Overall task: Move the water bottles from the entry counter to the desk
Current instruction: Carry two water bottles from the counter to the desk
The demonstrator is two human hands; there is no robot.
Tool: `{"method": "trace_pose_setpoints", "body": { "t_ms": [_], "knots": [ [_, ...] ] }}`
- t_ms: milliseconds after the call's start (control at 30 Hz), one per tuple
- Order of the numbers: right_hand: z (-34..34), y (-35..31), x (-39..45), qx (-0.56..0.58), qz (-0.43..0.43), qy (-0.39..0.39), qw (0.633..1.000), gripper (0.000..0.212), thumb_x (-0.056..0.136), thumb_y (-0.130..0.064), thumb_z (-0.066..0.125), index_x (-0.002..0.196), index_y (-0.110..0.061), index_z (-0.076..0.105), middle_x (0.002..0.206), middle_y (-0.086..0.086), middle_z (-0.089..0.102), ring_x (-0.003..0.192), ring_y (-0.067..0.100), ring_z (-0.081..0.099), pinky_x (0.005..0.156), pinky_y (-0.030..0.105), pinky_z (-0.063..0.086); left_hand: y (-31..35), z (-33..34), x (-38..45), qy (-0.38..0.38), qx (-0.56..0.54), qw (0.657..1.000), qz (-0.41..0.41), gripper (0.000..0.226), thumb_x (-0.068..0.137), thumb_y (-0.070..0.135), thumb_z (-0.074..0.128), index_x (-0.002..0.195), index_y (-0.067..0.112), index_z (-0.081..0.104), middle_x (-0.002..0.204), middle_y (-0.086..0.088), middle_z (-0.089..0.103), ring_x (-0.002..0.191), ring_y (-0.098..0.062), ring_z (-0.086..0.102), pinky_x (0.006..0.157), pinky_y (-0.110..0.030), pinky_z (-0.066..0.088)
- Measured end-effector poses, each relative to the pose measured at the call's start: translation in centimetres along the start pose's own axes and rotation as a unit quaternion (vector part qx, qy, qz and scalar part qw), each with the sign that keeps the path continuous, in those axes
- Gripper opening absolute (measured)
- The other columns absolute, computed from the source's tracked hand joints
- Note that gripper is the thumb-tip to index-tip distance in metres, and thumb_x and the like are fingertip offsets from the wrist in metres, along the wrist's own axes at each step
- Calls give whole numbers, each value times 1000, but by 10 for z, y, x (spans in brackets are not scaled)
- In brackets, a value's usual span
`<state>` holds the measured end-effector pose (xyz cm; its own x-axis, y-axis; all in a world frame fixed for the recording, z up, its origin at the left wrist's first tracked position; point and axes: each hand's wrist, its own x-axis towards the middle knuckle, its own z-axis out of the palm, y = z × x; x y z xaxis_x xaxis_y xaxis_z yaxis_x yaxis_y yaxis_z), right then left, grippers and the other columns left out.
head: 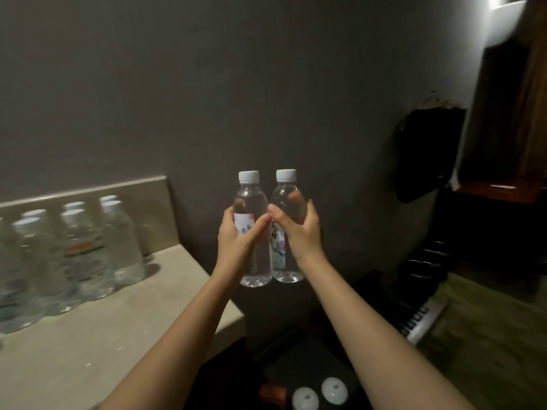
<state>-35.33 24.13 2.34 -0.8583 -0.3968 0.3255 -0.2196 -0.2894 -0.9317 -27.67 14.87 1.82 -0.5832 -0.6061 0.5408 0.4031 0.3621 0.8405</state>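
The room is dim and the picture grainy. The only bright patch is a glow point(507, 17) in the top right corner, smeared and blown out to white. My hands and the two bottles point(269, 229) I hold are the sharpest things, with small highlights on the clear plastic. The bottles on the counter point(88, 335) at left are ghosted by motion blur, their caps doubled, and they throw soft shadows rightward onto the pale stone. The wall point(177, 84) is a flat murky grey. Right of my arms almost everything sinks into black. Straight lines bend near the edges from the wide lens.
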Motion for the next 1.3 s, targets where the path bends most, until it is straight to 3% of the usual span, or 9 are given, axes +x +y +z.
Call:
{"method": "trace_pose_setpoints", "body": {
  "t_ms": [133,267,400,500,633,733,800,1000,1300],
  "knots": [
    [-94,-14,22,-22,-9,50,998,107,61,-47,80,146,-15,24,145,9,41,132,26,43,107,48,39,-1,93,5,-61,-40,997,-3,42,75,34,74,109,20,54,103,-3,65,94,-16,66,79,-32,55],
    [-197,-29,45,-57,-32,95,993,107,55,-45,84,142,-14,29,142,9,45,128,25,47,105,46,43,-3,204,4,-106,-96,990,-14,32,76,31,73,101,24,56,97,-1,66,90,-16,67,75,-28,56],
    [-293,-45,65,-101,-59,139,983,87,43,-53,83,118,-26,47,117,-1,60,105,18,61,84,35,54,-3,311,1,-164,-160,973,-37,38,75,35,72,106,22,54,99,-2,65,89,-14,68,75,-30,56],
    [-360,-54,80,-115,-62,194,972,93,37,-58,80,118,-25,48,117,-1,61,103,16,62,82,33,54,-3,385,0,-210,-198,956,-52,34,77,33,71,105,24,55,100,-2,65,91,-16,68,78,-33,56],
    [-439,-52,108,-115,-76,243,960,83,42,-52,82,113,-24,51,116,1,62,104,17,62,84,32,54,-15,473,8,-273,-221,934,-59,37,79,29,70,112,22,54,104,-1,65,97,-19,66,81,-34,55],
    [-492,-48,133,-135,-74,262,953,59,53,-41,84,101,-33,52,102,-8,65,91,6,66,61,12,51,-32,534,24,-305,-227,923,-59,45,76,31,71,116,19,54,108,-4,66,100,-20,66,87,-40,54],
    [-524,-48,154,-148,-73,269,949,60,54,-41,83,103,-33,51,101,-10,64,90,4,64,58,11,50,-43,577,37,-322,-236,915,-55,43,79,30,70,116,16,53,111,-9,64,102,-22,65,90,-45,52],
    [-602,-50,216,-165,-79,319,930,39,69,-26,80,96,-32,52,97,-6,64,88,9,65,64,15,51,-64,689,73,-361,-239,901,-25,34,82,24,67,113,17,53,100,0,64,82,4,66,60,-7,49],
    [-757,-31,311,-165,-68,362,915,35,73,-27,75,99,-30,52,95,-7,64,83,6,64,62,18,47,-104,875,107,-398,-260,878,-49,46,81,22,68,120,10,49,109,-8,62,87,-3,68,61,-11,52]
  ]
}}
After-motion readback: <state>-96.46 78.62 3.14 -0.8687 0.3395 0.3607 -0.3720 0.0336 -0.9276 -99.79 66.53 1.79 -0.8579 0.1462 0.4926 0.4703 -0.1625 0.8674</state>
